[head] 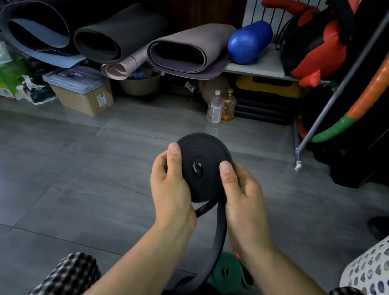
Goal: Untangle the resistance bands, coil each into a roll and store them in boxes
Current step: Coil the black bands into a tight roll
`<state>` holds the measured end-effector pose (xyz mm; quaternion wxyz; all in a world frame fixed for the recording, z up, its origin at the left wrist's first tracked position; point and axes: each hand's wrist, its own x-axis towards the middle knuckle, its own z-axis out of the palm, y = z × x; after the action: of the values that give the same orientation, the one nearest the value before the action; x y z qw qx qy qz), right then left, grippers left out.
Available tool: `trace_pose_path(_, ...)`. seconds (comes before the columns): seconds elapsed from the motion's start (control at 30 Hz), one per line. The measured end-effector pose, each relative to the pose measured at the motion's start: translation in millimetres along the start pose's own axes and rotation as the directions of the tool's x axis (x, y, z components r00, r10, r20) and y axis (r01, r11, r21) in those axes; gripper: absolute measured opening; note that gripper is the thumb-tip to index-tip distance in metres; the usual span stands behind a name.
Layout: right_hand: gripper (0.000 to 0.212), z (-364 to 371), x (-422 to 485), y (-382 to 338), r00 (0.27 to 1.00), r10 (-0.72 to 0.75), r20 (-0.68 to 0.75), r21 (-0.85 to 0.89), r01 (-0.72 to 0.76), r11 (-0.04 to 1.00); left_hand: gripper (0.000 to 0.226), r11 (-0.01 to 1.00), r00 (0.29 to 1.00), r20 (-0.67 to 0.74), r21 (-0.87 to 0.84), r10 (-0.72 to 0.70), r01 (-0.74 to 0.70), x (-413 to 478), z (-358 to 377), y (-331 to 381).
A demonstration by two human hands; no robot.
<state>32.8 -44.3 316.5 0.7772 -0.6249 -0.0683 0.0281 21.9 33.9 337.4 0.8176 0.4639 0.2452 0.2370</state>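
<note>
Winding looks like the step in hand, this band judged mostly rolled.

The grey tiled floor (pixel 61 166) carries everything. Nothing under the hands would catch a drop, so a slipped roll would likely hit tile and spring loose.

A white perforated plastic basket (pixel 376 268) sits at the floor's right edge. A clear lidded plastic storage box (pixel 75 79) sits at the far left edge on a cardboard carton. Whether that box is the target I cannot tell. Its lid looks closed, so one hand would have to let go to open it, and the roll could unwind then.

The black coil (pixel 203 153) of flat rubber resistance band is held in the air over the floor's middle, flat face toward the camera. The left hand (pixel 170 184) and right hand (pixel 244 196) both grip it, thumbs on the near face, the other fingers curled behind and mostly hidden.

The loose black tail (pixel 220 228) hangs between the wrists and loops at the floor's near edge. A twist feeding in would give a lumpy layer, and the coil could telescope.

The tail passes just beside a green rolled resistance band (pixel 225 274) at the near edge; touching or apart, cannot tell. A hard pull might snag it and undo a finished roll.

Only the thumb fingers (pixel 175 154) press the face. Rubber is springy, so easing off to regrip could slacken the outer turns.
</note>
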Motion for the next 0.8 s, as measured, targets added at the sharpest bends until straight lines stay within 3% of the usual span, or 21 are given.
trace_pose_path(0.13,0.017,-16,16,-13,0.996,0.005,0.084,-0.117,0.005,0.993,0.024,0.988,0.965,0.255,0.152,-0.054,0.015,13,-14,11)
trace_pose_path(0.23,0.015,-26,19,-20,0.979,0.050,0.200,-0.216,-0.006,0.976,0.017,0.878,0.860,0.510,0.416,-0.012,-0.235,29,-28,31)
trace_pose_path(0.3,0.013,-24,14,-20,0.962,0.049,0.268,-0.285,0.030,0.958,0.009,0.788,0.812,0.579,0.530,-0.065,-0.314,28,-29,36)
trace_pose_path(0.37,0.011,-22,10,-18,0.973,0.016,0.230,-0.260,0.045,0.965,0.005,0.779,0.849,0.529,0.536,-0.010,-0.325,22,-24,34)
trace_pose_path(0.47,0.026,-20,2,-14,0.990,0.012,0.143,-0.071,-0.002,0.997,0.007,0.922,0.948,0.302,0.332,0.097,-0.200,11,-13,23)
trace_pose_path(0.53,0.040,-12,-6,-2,0.995,0.077,0.068,0.051,-0.080,0.995,0.012,0.992,0.993,0.116,0.114,0.036,-0.049,6,-9,14)
trace_pose_path(0.6,0.038,-4,-10,16,0.990,0.119,-0.076,0.059,-0.115,0.992,0.011,0.999,0.999,-0.029,0.018,-0.034,0.035,-1,-5,3)
trace_pose_path(0.7,0.036,5,-13,32,0.968,0.119,-0.220,0.001,-0.122,0.993,0.010,0.990,0.985,-0.095,-0.036,-0.142,0.140,-13,-4,-13)
trace_pose_path(0.8,0.029,-3,-5,27,0.969,0.051,-0.240,-0.165,-0.092,0.982,0.012,0.970,0.971,-0.026,-0.056,-0.240,0.238,-11,-8,-17)
